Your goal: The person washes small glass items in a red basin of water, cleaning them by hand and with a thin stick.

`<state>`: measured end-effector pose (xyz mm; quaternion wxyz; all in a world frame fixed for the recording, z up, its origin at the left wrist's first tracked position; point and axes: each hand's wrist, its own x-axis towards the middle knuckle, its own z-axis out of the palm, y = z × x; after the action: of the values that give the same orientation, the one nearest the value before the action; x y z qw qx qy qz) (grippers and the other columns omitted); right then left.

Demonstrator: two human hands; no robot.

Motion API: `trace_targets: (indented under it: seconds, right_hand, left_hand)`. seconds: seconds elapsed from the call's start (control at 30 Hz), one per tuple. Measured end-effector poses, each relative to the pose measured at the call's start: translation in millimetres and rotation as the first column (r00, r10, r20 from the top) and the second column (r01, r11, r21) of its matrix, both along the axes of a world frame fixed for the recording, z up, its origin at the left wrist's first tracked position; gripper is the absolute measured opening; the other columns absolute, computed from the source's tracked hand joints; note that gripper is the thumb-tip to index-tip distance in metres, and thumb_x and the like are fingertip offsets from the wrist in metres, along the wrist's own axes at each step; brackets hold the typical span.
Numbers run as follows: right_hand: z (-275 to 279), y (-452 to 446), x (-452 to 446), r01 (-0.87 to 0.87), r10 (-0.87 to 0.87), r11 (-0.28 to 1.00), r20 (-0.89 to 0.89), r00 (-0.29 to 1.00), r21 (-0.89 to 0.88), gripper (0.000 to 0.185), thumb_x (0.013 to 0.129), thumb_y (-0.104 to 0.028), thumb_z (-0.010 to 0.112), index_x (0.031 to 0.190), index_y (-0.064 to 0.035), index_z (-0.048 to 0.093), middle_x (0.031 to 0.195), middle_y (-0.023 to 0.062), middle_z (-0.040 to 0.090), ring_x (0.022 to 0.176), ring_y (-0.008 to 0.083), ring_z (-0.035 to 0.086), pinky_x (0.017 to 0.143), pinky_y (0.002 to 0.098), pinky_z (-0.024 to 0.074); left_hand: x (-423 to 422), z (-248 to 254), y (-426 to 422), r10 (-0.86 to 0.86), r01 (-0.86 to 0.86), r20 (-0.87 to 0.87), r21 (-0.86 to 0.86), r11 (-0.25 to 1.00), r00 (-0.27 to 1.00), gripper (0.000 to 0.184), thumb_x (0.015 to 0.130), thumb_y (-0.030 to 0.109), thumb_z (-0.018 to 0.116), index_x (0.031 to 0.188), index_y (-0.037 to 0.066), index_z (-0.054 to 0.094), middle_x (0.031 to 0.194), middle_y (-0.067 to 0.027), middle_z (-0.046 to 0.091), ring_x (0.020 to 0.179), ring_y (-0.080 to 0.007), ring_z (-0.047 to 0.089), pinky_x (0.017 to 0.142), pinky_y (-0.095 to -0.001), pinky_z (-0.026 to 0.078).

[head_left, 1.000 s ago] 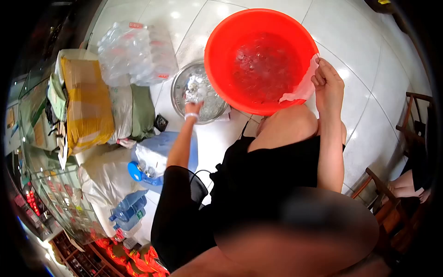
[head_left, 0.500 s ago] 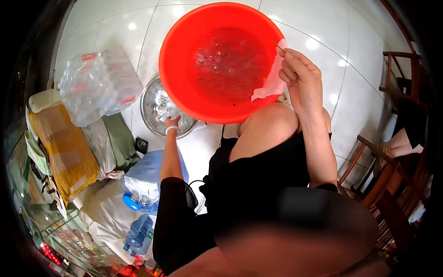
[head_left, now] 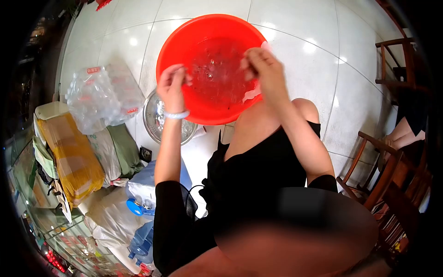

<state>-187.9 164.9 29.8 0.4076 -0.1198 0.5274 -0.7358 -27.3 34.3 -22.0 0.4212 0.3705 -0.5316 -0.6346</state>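
Note:
My left hand (head_left: 171, 87), with a pale band at the wrist, is raised over the left rim of the red basin (head_left: 173, 44). Its fingers are curled together around something too small to make out. Above the basin's right side is my right hand (head_left: 264, 67), its fingers pinched and blurred; a thin item seen there earlier cannot be made out. Water and small clear pieces (head_left: 212, 69) lie inside the basin. A pale pink cloth or sheet (head_left: 252, 94) hangs at its right rim. The metal bowl (head_left: 152, 121) sits partly under the basin's left edge.
Wrapped plastic bottles (head_left: 99, 99) lie left on the tiled floor (head_left: 309, 92). Nearer are a yellow-taped box (head_left: 71, 157), a green sack (head_left: 123, 150) and blue water jugs (head_left: 142, 242). Wooden chairs (head_left: 383, 161) and another person's legs (head_left: 406, 134) are at the right.
My left hand has risen out of the metal bowl to the basin's left rim. My right hand has moved left, over the basin. The view has shifted too.

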Motion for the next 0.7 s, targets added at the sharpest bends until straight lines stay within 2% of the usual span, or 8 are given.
trace_targets:
  seconds: [0.1, 0.2, 0.23, 0.3, 0.4, 0.47, 0.53, 0.7]
  right_hand:
    - [-29.1, -5.6, 19.3, -0.187, 0.179, 0.98, -0.102, 0.979, -0.074, 0.014, 0.088, -0.013, 0.046, 0.088, -0.002, 0.054, 0.073, 0.0043, 0.057, 0.06, 0.0101, 0.051, 0.055, 0.0219, 0.0418]
    - [-32.2, 0.0, 37.0, -0.279, 0.27, 0.956, -0.1, 0.958, -0.094, 0.012, 0.086, -0.011, 0.047, 0.084, -0.0019, 0.055, 0.069, 0.003, 0.054, 0.056, 0.0085, 0.05, 0.052, 0.0214, 0.0404]
    - [-31.4, 2.6, 39.8, -0.307, 0.297, 0.947, -0.104, 0.949, -0.096, 0.012, 0.084, -0.011, 0.048, 0.081, -0.0022, 0.055, 0.067, 0.0022, 0.053, 0.055, 0.0079, 0.049, 0.049, 0.0213, 0.0392]
    - [-18.3, 10.4, 43.1, -0.358, 0.352, 0.926, -0.073, 0.933, -0.123, 0.013, 0.084, -0.012, 0.048, 0.082, -0.0012, 0.056, 0.066, 0.0024, 0.052, 0.057, 0.0079, 0.05, 0.05, 0.0216, 0.0387]
    - [-11.7, 14.4, 44.0, -0.339, 0.317, 0.937, -0.192, 0.929, -0.09, 0.014, 0.084, -0.012, 0.048, 0.083, 0.0001, 0.056, 0.067, 0.0039, 0.053, 0.062, 0.0103, 0.052, 0.056, 0.0238, 0.041]
    - [-2.6, 16.7, 39.9, -0.284, 0.261, 0.953, -0.19, 0.947, -0.106, 0.014, 0.084, -0.012, 0.049, 0.084, 0.0003, 0.056, 0.069, 0.0049, 0.055, 0.065, 0.0117, 0.053, 0.059, 0.025, 0.0422]
    - [-2.3, 18.9, 29.4, -0.202, 0.175, 0.965, -0.165, 0.971, -0.165, 0.014, 0.084, -0.012, 0.049, 0.086, 0.0, 0.056, 0.073, 0.0065, 0.057, 0.07, 0.014, 0.054, 0.065, 0.0269, 0.0437]
    - [-8.2, 14.7, 13.4, -0.153, 0.137, 0.969, -0.093, 0.986, -0.192, 0.013, 0.083, -0.013, 0.053, 0.086, -0.0002, 0.056, 0.077, 0.005, 0.057, 0.075, 0.0121, 0.054, 0.069, 0.0255, 0.0434]
  left_hand:
    - [-51.3, -9.4, 5.5, -0.103, 0.122, -0.109, 0.182, 0.976, 0.989, 0.012, 0.083, 0.005, 0.051, 0.09, -0.001, 0.057, 0.073, -0.0081, 0.059, 0.059, -0.0128, 0.056, 0.052, -0.0236, 0.045]
    - [-77.5, -71.0, -3.3, -0.355, 0.342, 0.138, 0.112, 0.933, 0.925, 0.018, 0.08, 0.007, 0.055, 0.096, -0.001, 0.057, 0.081, -0.008, 0.061, 0.069, -0.0166, 0.058, 0.06, -0.0266, 0.047]
    - [-84.5, -92.3, -4.5, -0.43, 0.466, 0.444, 0.032, 0.884, 0.786, 0.023, 0.078, 0.009, 0.057, 0.1, 0.0, 0.057, 0.084, -0.0101, 0.062, 0.072, -0.0184, 0.059, 0.063, -0.0279, 0.047]
    - [-99.0, -122.9, -7.5, -0.344, 0.65, 0.813, -0.056, 0.757, 0.47, 0.042, 0.07, 0.013, 0.062, 0.111, 0.005, 0.054, 0.092, -0.0165, 0.062, 0.084, -0.0231, 0.06, 0.073, -0.0319, 0.047]
    - [-125.9, -150.7, -9.2, -0.316, 0.673, 0.872, -0.021, 0.739, 0.374, 0.047, 0.069, 0.013, 0.061, 0.115, 0.007, 0.052, 0.095, -0.0193, 0.061, 0.09, -0.025, 0.059, 0.078, -0.0337, 0.046]
    - [-152.8, -156.9, -9.6, -0.276, 0.67, 0.931, 0.047, 0.741, 0.239, 0.044, 0.07, 0.02, 0.063, 0.11, 0.003, 0.054, 0.102, -0.0236, 0.056, 0.101, -0.0344, 0.052, 0.086, -0.039, 0.043]
    - [-185.6, -176.1, -15.3, -0.184, 0.689, 0.983, 0.146, 0.71, -0.019, 0.045, 0.071, 0.024, 0.063, 0.108, 0.0, 0.053, 0.105, -0.0251, 0.053, 0.104, -0.0355, 0.049, 0.085, -0.0406, 0.043]
    - [-198.0, -235.1, -7.8, -0.124, 0.778, 0.988, 0.148, 0.611, -0.09, 0.044, 0.071, 0.023, 0.063, 0.108, 0.0, 0.054, 0.104, -0.0243, 0.054, 0.102, -0.0346, 0.049, 0.084, -0.0399, 0.043]
